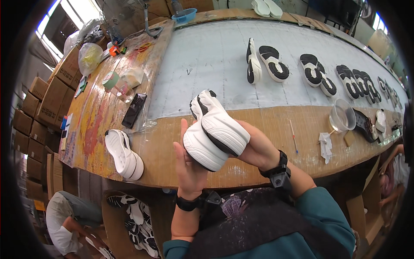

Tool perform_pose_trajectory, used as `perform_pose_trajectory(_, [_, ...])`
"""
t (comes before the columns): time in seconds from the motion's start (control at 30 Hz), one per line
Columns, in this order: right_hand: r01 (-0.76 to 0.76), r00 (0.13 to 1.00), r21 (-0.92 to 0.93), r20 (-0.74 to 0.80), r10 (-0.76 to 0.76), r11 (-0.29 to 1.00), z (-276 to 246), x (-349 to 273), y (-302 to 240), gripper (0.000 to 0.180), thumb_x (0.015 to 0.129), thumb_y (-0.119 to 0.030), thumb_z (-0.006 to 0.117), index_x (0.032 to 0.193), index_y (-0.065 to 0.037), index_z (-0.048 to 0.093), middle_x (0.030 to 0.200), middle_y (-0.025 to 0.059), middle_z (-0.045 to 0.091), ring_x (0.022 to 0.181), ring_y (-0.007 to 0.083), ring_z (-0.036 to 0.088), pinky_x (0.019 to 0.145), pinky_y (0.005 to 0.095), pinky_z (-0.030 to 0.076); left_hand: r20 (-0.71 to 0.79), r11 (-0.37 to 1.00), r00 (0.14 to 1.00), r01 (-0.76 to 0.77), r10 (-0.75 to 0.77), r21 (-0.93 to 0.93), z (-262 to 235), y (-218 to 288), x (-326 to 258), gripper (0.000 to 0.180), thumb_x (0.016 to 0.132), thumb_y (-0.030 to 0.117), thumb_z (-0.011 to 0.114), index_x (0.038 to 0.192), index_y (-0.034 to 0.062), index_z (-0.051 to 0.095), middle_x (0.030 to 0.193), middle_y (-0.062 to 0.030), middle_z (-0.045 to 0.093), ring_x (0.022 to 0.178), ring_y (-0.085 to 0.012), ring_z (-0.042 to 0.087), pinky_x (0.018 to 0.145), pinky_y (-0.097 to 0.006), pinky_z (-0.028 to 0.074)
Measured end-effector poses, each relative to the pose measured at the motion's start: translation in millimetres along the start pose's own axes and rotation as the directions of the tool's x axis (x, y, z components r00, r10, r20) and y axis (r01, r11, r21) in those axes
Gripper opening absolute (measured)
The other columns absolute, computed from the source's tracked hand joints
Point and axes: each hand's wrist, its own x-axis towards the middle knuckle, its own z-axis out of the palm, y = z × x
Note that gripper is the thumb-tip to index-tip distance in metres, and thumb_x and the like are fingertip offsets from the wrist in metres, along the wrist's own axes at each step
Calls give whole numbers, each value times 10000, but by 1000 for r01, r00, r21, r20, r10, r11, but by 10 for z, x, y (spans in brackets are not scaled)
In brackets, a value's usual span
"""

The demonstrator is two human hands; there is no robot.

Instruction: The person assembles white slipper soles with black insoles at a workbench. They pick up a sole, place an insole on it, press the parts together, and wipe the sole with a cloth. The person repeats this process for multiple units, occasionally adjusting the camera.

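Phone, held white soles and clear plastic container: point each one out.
Phone [134, 111]: head view, middle of its dark face.
Held white soles [224, 126]: head view, white side wall of one sole.
Clear plastic container [343, 121]: head view, its see-through wall.

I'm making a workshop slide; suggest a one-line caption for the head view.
Two white-and-black shoe soles held between left hand and right hand, over a brown worktop.

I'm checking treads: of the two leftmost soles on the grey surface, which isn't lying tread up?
The left sole: it rests on its side with its white sidewall upward, whereas the right sole beside it lies flat, black-and-white tread up.
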Motion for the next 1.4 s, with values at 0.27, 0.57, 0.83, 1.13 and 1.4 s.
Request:
perform_pose_trajectory(0.27, [7,997,-77,-72,-13,997,-21,-107,-91,461,855,-148,468,1256,23,316,1170,142,477,1011,202,526,863,312,430,208,980,975,-116,81,164,-99,40,-71,611,888,362,329,1339,-20,175,1396,-162,197,1287,-255,210,1051,-369,164])
perform_pose_trajectory(0.57, [9,999,-423,-40,-29,906,100,-96,-68,659,768,-112,562,1321,11,224,1242,142,419,1104,209,463,929,298,366,158,978,987,-53,21,201,-252,151,-286,778,783,89,565,1362,1,53,1414,-170,124,1310,-250,140,1052,-349,132])
perform_pose_trajectory(0.83, [310,922,-902,362,136,301,376,-103,305,745,763,-131,604,1352,1,168,1397,161,182,1280,235,222,1012,391,230,-201,926,979,50,28,375,-533,44,-802,855,684,185,722,1312,-6,174,1238,-128,365,1152,-216,379,952,-333,327])
perform_pose_trajectory(1.13, [-191,963,-532,61,262,825,270,73,651,542,865,-100,486,1334,-18,229,1293,104,376,1154,182,412,953,310,350,-173,696,925,-121,338,708,-450,169,-1061,1037,617,288,773,1349,-31,111,1263,-156,319,1147,-229,345,956,-337,293])
perform_pose_trajectory(1.4, [-374,927,46,-6,374,926,135,-85,440,436,868,-65,444,1285,-22,327,1199,131,473,1054,192,508,894,322,423,-39,783,966,-182,255,594,-121,212,-925,1083,606,302,770,1358,-2,52,1303,-173,297,1087,-222,381,904,-333,317])
